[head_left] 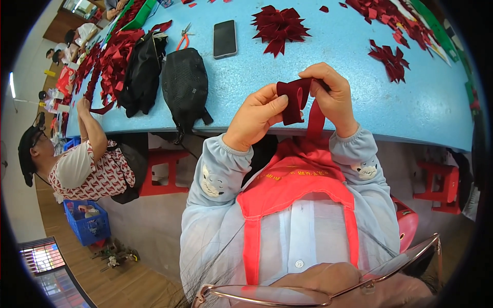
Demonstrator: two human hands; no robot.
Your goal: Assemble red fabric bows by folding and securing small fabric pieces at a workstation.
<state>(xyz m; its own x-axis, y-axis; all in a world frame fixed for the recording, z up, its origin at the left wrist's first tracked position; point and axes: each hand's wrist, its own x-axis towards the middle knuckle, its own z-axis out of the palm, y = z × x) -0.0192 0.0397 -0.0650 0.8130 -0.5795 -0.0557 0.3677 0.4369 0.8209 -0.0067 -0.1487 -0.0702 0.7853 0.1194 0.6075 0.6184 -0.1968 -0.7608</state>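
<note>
Over the near edge of the blue table, both hands hold a dark red velvet ribbon (pixel 292 107) bent into loops. My left hand (pixel 261 113) pinches the looped part between thumb and fingers. My right hand (pixel 331 93) is closed on the ribbon's upper right end, and a tail of it hangs down toward the red apron (pixel 298 174). Beyond the hands lies a large dark red ribbon bow (pixel 280 28) with many pointed tails. A smaller red bow (pixel 389 60) rests farther right.
On the blue table (pixel 241 82) are a black phone (pixel 225 39), red-handled pliers (pixel 183 38), a black pouch (pixel 185 84) and a black bag (pixel 143 74). Red ribbon pieces (pixel 120 59) heap at left. A co-worker (pixel 92 164) sits left; red stools (pixel 439 185) stand below.
</note>
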